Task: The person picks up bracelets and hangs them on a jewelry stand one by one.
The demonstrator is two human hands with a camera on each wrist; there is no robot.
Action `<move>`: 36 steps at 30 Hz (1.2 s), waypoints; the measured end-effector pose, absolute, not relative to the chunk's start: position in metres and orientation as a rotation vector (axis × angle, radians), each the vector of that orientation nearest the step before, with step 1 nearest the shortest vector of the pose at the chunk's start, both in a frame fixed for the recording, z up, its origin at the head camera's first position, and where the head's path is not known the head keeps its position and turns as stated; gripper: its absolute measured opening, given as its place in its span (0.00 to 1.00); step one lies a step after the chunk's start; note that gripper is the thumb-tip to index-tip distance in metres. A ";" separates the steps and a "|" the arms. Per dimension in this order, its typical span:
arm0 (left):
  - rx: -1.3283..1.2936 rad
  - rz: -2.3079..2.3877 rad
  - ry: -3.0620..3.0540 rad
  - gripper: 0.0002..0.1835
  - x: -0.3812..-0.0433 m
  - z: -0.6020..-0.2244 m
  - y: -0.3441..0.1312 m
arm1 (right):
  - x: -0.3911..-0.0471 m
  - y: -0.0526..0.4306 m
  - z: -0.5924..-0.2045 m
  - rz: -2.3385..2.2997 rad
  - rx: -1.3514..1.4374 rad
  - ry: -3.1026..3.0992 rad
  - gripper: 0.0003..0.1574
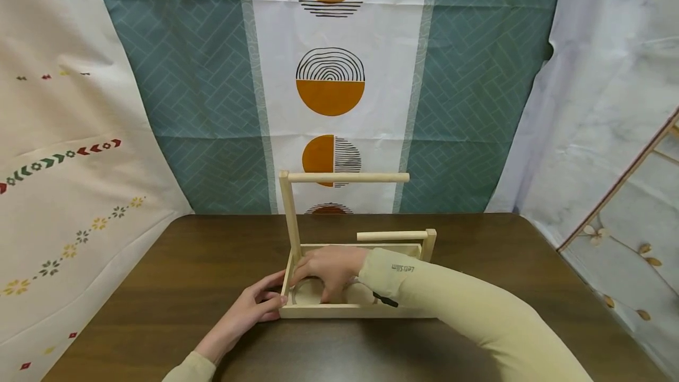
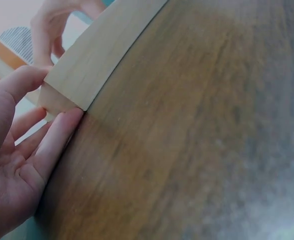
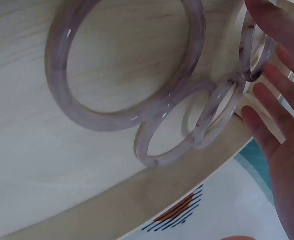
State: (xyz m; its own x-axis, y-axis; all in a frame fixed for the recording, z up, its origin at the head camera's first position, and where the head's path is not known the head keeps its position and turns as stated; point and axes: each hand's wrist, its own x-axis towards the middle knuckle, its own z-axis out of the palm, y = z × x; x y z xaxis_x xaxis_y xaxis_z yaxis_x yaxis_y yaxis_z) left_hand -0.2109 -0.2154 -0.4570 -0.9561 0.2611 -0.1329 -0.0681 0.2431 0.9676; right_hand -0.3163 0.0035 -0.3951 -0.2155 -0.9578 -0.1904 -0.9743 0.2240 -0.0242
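Wooden tray (image 1: 339, 311) sat mid-table, its left post (image 1: 290, 211) taller than the right post (image 1: 428, 247), each bearing a horizontal bar. Left hand (image 1: 253, 306) at the tray's left end: fingers extended, touching the end wall, thumb at the near corner. Right hand (image 1: 335, 267) was down inside the tray, toward its left, thumb and fingers apart around a streaked ring (image 3: 245, 47); pinched or merely flanked, could not tell. Other pale purplish rings (image 3: 58, 60) were inside the tray.

pale yellow sleeves (image 1: 477, 305), small dark lettering (image 1: 403, 267) near right cuff (image 1: 378, 273)
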 end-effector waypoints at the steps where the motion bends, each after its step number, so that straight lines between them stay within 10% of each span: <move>1: 0.178 1.774 2.249 0.37 -0.211 -0.457 -0.215 | -0.316 0.003 -0.396 0.135 -1.850 2.321 0.43; 36: 0.175 1.784 2.226 0.37 -0.212 -0.457 -0.216 | -0.297 0.027 -0.365 -0.052 -1.726 2.432 0.46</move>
